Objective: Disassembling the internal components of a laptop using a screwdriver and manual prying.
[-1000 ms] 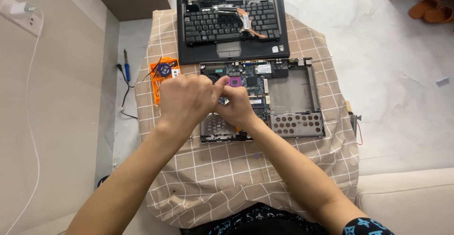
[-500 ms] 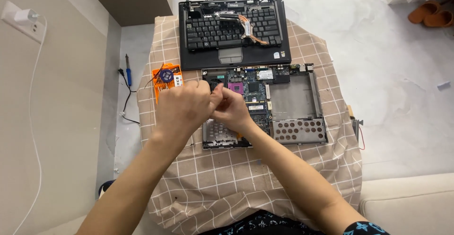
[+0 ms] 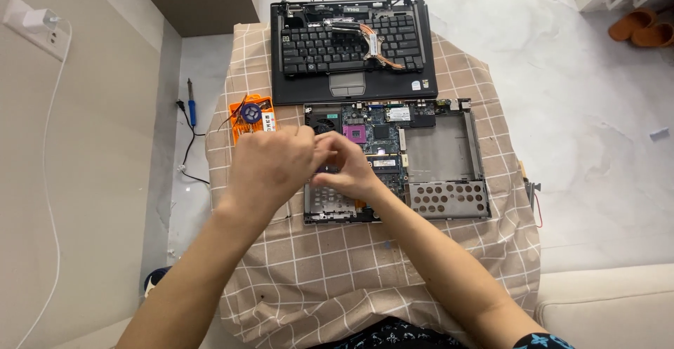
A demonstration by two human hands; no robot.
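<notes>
Both hands meet over the opened laptop base (image 3: 439,156) on the checked cloth (image 3: 421,265). The left hand (image 3: 270,170) and right hand (image 3: 347,166) curl together above its left half; what they pinch cannot be told.

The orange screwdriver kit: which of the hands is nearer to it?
Left. The left hand is just below and right of the orange screwdriver kit; the right hand is farther right, over the laptop base.

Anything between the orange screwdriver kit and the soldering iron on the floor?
Head view: only checked cloth and bare floor between the orange kit and soldering iron.
</notes>
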